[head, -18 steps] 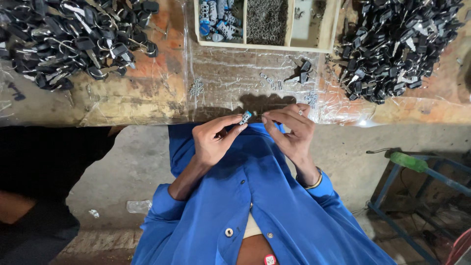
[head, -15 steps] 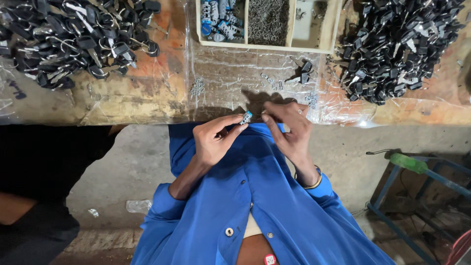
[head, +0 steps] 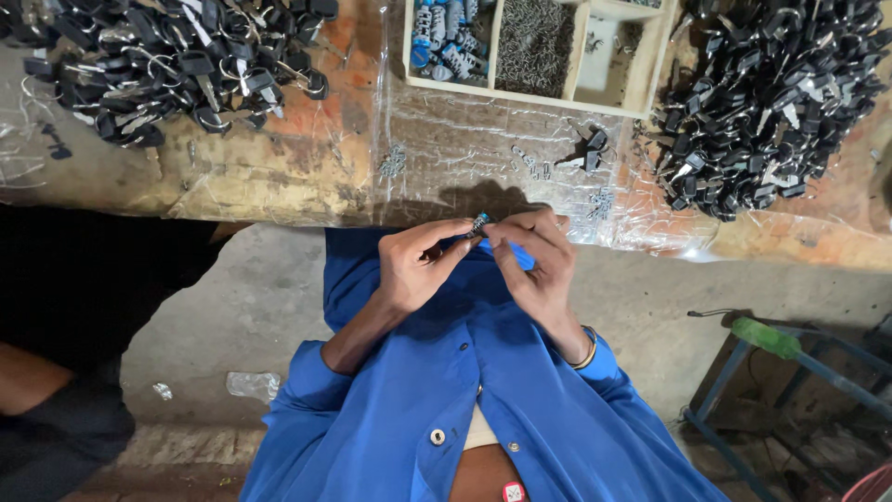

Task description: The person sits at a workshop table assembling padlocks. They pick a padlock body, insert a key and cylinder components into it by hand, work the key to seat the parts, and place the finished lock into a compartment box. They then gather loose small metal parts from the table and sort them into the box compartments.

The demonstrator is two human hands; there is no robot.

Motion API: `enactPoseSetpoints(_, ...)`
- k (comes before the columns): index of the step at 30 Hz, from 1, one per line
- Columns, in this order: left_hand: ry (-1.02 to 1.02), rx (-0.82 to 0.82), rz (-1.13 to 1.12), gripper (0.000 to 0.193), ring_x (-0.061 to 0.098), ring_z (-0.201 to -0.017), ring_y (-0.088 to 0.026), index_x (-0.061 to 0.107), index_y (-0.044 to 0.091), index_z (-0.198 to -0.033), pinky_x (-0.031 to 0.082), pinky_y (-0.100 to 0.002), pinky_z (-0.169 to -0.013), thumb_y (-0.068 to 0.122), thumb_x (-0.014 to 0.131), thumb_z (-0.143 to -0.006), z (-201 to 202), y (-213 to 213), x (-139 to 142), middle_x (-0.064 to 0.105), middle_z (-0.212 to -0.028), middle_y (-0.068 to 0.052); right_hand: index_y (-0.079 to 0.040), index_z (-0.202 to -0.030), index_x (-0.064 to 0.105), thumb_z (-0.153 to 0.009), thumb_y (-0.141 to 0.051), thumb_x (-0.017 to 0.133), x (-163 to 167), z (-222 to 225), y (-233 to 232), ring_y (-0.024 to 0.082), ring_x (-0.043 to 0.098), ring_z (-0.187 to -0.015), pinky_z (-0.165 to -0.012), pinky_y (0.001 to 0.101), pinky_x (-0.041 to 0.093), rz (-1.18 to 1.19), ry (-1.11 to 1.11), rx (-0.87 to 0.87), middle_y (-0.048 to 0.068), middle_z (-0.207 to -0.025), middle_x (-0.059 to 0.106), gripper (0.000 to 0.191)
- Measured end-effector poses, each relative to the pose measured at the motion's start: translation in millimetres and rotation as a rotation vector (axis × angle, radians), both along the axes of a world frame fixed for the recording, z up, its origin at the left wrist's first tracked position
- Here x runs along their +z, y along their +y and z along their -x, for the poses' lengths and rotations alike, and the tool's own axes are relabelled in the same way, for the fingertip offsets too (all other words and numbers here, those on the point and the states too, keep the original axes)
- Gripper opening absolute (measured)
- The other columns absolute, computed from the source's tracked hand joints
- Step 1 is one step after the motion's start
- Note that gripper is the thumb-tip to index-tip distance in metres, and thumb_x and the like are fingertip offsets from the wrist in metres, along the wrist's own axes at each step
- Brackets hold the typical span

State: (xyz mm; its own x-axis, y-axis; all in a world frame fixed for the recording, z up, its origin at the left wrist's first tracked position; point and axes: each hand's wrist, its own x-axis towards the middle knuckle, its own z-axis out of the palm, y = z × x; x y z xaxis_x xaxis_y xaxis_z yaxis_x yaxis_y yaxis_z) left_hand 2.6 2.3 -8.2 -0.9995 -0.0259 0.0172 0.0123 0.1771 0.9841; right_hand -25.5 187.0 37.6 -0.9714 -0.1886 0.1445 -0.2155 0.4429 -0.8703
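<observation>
One small metal part (head: 479, 223), silvery with a blue tint, sits just above the counter (head: 279, 177) edge, pinched between both hands: left hand (head: 415, 265) fingertips closed on it, right hand (head: 531, 265) fingers curled, touching its end.

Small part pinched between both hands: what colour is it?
Silvery metal with a blue end, as far as the small part shows in the head view.

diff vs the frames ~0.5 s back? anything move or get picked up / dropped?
Almost nothing. Left hand and right hand still pinch the small blue-and-metal part between their fingertips, shifted at most slightly. Nothing picked up or released. Key piles and wooden tray unchanged.
</observation>
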Motion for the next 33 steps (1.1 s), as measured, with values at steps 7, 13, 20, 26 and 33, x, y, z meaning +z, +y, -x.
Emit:
enactPoseSetpoints(7, 0.099, -0.015, 0.069, 0.03, 0.078, -0.089, -0.017, 0.075, 0.006, -0.114, 0.06, -0.025, -0.067, -0.002, 0.081, -0.086, -1, 1, -2, 0.077, -0.115, -0.01, -0.003, -0.119, 0.062, -0.088, -0.004, 0.081, -3, -3, -5, 0.014, 0.052, -0.08, -0.084, 0.0301, 0.044, -0.041, -0.068, -0.017, 0.0, -0.097, 0.073, 0.037)
enactPoseSetpoints(13, 0.302, -0.082, 0.201, 0.027, 0.079, -0.098, -0.024, 0.074, 0.005, -0.113, 0.065, -0.031, -0.077, -0.001, 0.081, -0.088, 4, -11, 3, 0.076, -0.115, -0.011, -0.005, -0.114, 0.069, -0.08, -0.015, 0.089, 13, 11, -1, 0.012, 0.058, -0.068, -0.083, 0.0342, 0.04, -0.259, -0.158, 0.073, -0.002, -0.084, 0.073, 0.041)
enactPoseSetpoints(20, 0.372, -0.295, 0.043, 0.033, 0.077, -0.088, -0.024, 0.075, 0.006, -0.117, 0.063, -0.032, -0.073, -0.004, 0.081, -0.086, 23, -23, 17, 0.074, -0.108, -0.009, -0.012, -0.087, 0.073, -0.074, -0.03, 0.093, 16, 41, 15, 0.018, 0.064, -0.078, -0.082, 0.0323, 0.04, -0.022, -0.165, 0.37, -0.001, -0.082, 0.072, 0.03)
enactPoseSetpoints(26, 0.369, -0.229, 0.032, 0.033, 0.075, -0.087, -0.021, 0.074, 0.006, -0.115, 0.062, -0.032, -0.073, -0.002, 0.083, -0.083, 27, -13, 20, 0.073, -0.106, -0.009, -0.006, -0.121, 0.078, -0.088, -0.024, 0.089, 14, 55, 43, 0.032, 0.059, -0.114, -0.101, 0.0439, 0.04, -0.55, 0.203, -0.089, 0.013, -0.116, 0.067, 0.038)
enactPoseSetpoints(33, 0.217, -0.156, -0.159, 0.027, 0.076, -0.094, -0.02, 0.073, 0.0, -0.116, 0.068, -0.03, -0.083, -0.01, 0.075, -0.091, 31, -13, 15, 0.074, -0.11, -0.013, -0.002, -0.103, 0.069, -0.09, -0.006, 0.085, -2, 62, 65, 0.025, 0.063, -0.101, -0.085, 0.04, 0.053, 0.37, 0.027, -0.115, 0.012, -0.11, 0.063, 0.021)
